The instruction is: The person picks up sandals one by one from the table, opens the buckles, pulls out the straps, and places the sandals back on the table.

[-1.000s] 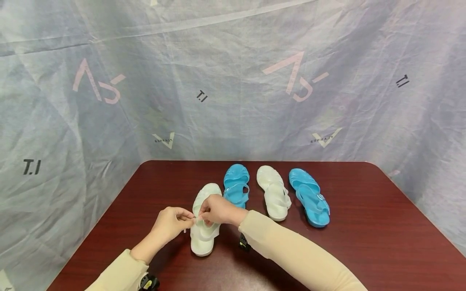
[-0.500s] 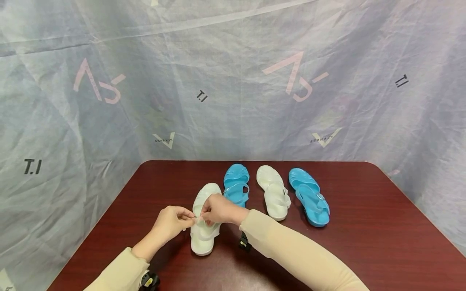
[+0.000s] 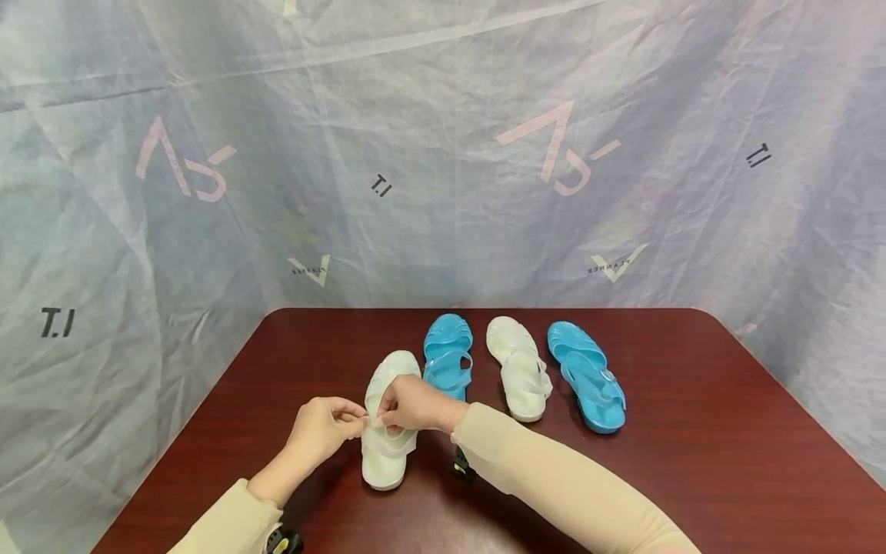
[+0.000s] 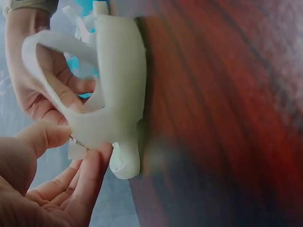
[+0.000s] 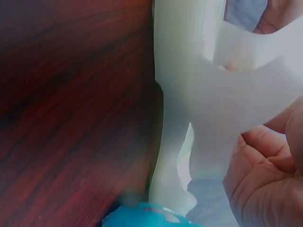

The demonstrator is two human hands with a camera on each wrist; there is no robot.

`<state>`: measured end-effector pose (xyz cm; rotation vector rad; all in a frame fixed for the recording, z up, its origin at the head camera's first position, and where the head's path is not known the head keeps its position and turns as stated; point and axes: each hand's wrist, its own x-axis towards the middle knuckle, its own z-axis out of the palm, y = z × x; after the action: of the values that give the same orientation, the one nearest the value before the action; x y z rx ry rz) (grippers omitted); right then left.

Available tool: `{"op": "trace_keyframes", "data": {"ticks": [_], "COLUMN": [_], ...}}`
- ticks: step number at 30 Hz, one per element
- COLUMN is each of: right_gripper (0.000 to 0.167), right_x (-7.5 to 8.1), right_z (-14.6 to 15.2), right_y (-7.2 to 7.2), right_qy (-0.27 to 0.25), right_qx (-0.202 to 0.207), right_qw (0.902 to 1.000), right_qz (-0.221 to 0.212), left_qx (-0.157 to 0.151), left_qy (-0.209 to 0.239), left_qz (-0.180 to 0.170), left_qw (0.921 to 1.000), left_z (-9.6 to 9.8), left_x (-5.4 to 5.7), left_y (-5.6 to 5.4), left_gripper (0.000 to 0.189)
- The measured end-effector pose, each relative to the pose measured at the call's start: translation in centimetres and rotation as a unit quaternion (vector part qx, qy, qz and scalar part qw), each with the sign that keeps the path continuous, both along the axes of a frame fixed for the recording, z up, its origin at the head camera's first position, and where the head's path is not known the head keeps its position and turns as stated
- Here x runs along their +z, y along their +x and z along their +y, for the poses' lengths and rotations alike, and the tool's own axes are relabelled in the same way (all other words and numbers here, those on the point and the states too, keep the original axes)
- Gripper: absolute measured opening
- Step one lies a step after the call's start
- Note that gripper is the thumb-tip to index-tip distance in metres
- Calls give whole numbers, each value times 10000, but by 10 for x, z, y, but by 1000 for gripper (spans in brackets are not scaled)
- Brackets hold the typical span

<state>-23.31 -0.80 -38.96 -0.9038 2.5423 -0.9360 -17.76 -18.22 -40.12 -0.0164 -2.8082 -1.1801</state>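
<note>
A white sandal (image 3: 384,468) stands on the table left of the middle, toe pointing away, with both hands at its ankle strap. My left hand (image 3: 320,428) pinches the strap end at a small metal buckle (image 4: 77,141), thumb on one side and fingers on the other. From the opposite side, my right hand (image 3: 419,403) reaches over the sandal and pinches the strap (image 5: 222,104) with thumb and fingers. In the left wrist view the strap forms a raised loop, and the right hand's fingertips show through it. The fingers partly hide the buckle.
A blue sandal (image 3: 448,338) lies just right of the white one, partly behind my right hand. Farther right are another white sandal (image 3: 524,381) and another blue sandal (image 3: 588,377). The dark red table (image 3: 706,431) ends at a grey printed cloth (image 3: 443,231) behind.
The hands stay at the strap, with only slight shifts of the fingers. The left fingertips now sit a little farther left of the right ones. The sandals stay in place.
</note>
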Motion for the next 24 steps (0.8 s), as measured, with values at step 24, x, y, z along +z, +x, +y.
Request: {"op": "trace_keyframes", "data": {"ticks": [24], "right_gripper": [22], "right_x": [10], "right_z": [9], "right_y": [12], "right_qy": [13], "right_qx": [-652], "right_qw": [9977], "right_qz": [-169], "left_qx": [350], "left_qy": [1417], "left_qz": [-677], "left_qw": [9870], "left_z": [-7], "left_x": [-4], "left_y": [-1], "left_gripper": [13]}}
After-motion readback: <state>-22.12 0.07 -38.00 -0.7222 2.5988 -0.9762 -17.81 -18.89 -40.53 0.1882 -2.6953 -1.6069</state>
